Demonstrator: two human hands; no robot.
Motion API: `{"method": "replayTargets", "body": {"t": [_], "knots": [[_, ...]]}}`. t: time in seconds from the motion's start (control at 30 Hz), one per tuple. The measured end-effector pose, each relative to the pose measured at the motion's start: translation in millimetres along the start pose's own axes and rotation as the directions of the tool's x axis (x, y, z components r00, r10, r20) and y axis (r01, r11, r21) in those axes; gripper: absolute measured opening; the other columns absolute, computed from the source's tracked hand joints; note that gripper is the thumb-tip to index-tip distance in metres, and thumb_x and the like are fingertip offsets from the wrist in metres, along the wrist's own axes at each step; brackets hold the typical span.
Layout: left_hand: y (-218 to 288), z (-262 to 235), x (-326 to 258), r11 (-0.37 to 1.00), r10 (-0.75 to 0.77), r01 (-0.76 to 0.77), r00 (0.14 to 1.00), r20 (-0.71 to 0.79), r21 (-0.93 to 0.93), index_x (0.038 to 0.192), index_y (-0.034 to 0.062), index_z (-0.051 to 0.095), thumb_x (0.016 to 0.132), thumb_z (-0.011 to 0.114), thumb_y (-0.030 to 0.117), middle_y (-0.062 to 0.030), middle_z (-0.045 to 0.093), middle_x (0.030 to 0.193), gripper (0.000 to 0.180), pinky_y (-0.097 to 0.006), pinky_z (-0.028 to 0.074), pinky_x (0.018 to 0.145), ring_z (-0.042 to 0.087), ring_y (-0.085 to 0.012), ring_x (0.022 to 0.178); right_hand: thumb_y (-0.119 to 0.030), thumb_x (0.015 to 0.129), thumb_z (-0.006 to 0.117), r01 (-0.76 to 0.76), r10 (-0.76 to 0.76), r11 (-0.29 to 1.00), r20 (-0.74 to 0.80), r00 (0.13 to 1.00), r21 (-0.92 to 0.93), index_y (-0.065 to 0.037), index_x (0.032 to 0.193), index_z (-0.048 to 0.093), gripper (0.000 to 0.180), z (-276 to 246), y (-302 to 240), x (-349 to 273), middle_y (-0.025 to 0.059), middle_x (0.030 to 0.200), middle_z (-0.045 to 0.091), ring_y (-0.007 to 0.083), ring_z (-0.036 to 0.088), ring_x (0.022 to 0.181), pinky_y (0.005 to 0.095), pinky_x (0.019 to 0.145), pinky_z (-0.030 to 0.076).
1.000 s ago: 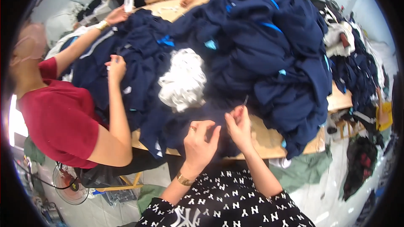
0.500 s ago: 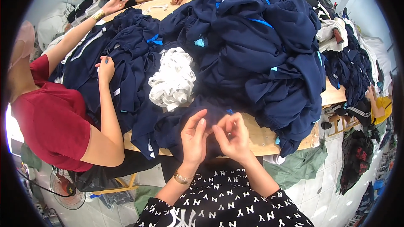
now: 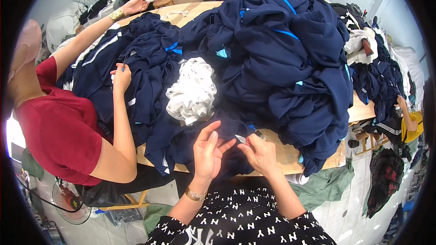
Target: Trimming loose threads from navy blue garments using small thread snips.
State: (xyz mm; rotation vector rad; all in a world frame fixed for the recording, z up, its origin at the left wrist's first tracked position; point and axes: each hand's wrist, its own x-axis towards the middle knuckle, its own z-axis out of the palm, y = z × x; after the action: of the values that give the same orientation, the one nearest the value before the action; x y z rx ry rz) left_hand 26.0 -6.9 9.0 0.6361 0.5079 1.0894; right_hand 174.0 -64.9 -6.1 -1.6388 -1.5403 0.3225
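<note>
Navy garment (image 3: 213, 147) lies under open left hand (image 3: 207, 152); right hand (image 3: 260, 154) pinches small snips (image 3: 241, 139).

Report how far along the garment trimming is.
Done: cannot tell; no finished stack shows apart. In hand: left hand and right hand, holding small thread snips, work one navy garment. Left: the big pile of navy garments on the wooden table.

On the worktop (image 3: 290, 152) a big heap of garments (image 3: 281, 59) lies behind & right of the bundle of strips (image 3: 191, 91). The left hand (image 3: 208, 152) & right hand (image 3: 260, 153) rest at the near edge, on a garment (image 3: 227, 129). A co-worker (image 3: 59, 131) sits at left.
</note>
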Motion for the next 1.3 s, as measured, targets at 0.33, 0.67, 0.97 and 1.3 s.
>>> {"method": "replayTargets", "body": {"t": [0.33, 0.67, 0.97, 1.3], "knots": [[-4.3, 0.9, -4.4, 0.996, 0.038, -0.04, 0.999, 0.035, 0.076, 0.121, -0.0004, 0.048, 0.095, 0.045, 0.009, -0.0102, 0.059, 0.107, 0.028, -0.034, 0.053, 0.082, 0.061, -0.0175, 0.092, -0.037, 0.081, 0.063, 0.115, -0.113, 0.983, 0.025, 0.993, -0.142, -0.008, 0.075, 0.051, 0.032, 1.1, -6.1, 7.8, 0.0069, 0.066, 0.054, 0.0286, 0.056, 0.052, 0.0368, 0.045, 0.042], [-6.7, -1.4, -5.8, 0.992, 0.024, -0.032, 0.997, 0.073, 0.124, 0.122, -0.0021, 0.047, 0.095, 0.045, 0.009, -0.0118, 0.059, 0.108, 0.029, -0.034, 0.052, 0.084, 0.06, -0.0185, 0.097, -0.03, 0.077, 0.068, 0.126, -0.121, 0.983, 0.043, 0.992, -0.137, -0.006, 0.075, 0.053, 0.029, -1.9, -10.6, 12.1, 0.0086, 0.064, 0.055, 0.0278, 0.056, 0.054, 0.035, 0.049, 0.042], [-1.3, -1.4, -1.8, 0.995, 0.032, -0.04, 0.997, 0.077, 0.097, 0.123, -0.0003, 0.046, 0.096, 0.042, 0.01, -0.0135, 0.06, 0.11, 0.029, -0.038, 0.052, 0.085, 0.062, -0.0209, 0.097, -0.036, 0.08, 0.064, 0.151, -0.144, 0.976, 0.053, 0.988, -0.154, -0.007, 0.073, 0.05, 0.033, -3.2, -5.0, 11.4, 0.0066, 0.065, 0.053, 0.028, 0.056, 0.053, 0.0359, 0.047, 0.043], [-3.1, -4.9, -2.9, 0.987, 0.023, -0.035, 0.997, 0.078, 0.158, 0.123, -0.0013, 0.045, 0.096, 0.041, 0.009, -0.0136, 0.059, 0.11, 0.029, -0.038, 0.052, 0.085, 0.061, -0.0208, 0.098, -0.033, 0.073, 0.07, 0.195, -0.19, 0.965, 0.046, 0.981, -0.173, -0.008, 0.073, 0.053, 0.031, -1.9, -6.5, 14.3, 0.0061, 0.063, 0.054, 0.0271, 0.055, 0.052, 0.0358, 0.048, 0.041]]}}
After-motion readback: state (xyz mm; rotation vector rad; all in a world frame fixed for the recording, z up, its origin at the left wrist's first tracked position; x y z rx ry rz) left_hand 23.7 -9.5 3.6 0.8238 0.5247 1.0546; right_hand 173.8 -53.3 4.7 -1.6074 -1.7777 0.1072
